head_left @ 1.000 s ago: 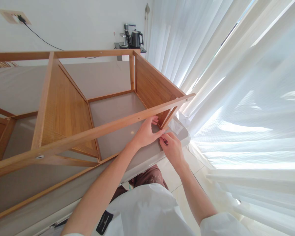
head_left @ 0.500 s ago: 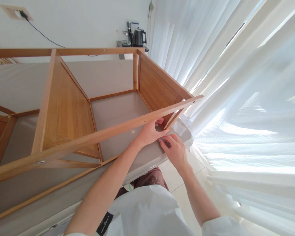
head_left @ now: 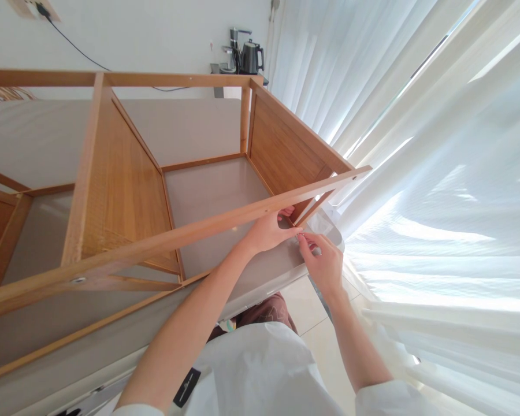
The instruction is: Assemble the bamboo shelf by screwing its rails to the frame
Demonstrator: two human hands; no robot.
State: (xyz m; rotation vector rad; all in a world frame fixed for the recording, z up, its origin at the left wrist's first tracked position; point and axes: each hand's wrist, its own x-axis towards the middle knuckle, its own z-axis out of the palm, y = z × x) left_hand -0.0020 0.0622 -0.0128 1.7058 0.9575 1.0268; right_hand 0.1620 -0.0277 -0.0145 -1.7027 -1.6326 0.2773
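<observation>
A wooden furniture frame [head_left: 216, 223] with slatted panels lies across a grey-topped table [head_left: 208, 190]. Its right end panel [head_left: 286, 144] meets the lower rail at the near right corner. My left hand [head_left: 271, 231] reaches under the long front rail and is closed round that lower corner, thumb pointing right; the far fingers are partly hidden. Just right of the left thumb, my right hand [head_left: 323, 257] is closed in a pinch against the same corner. Whatever small thing lies between its fingertips is too hidden to name.
Sheer white curtains [head_left: 437, 231] hang close on the right. An electric kettle [head_left: 252, 56] stands on a small shelf by the back wall. A black cord [head_left: 75, 49] runs down from a socket. The table's rounded corner [head_left: 338, 240] lies beside my right hand.
My right hand has moved up and slightly right, its fingertips now at the corner beside the left thumb. A dark, thin thing seen by its fingers earlier is hidden now. My left hand stays in place.
</observation>
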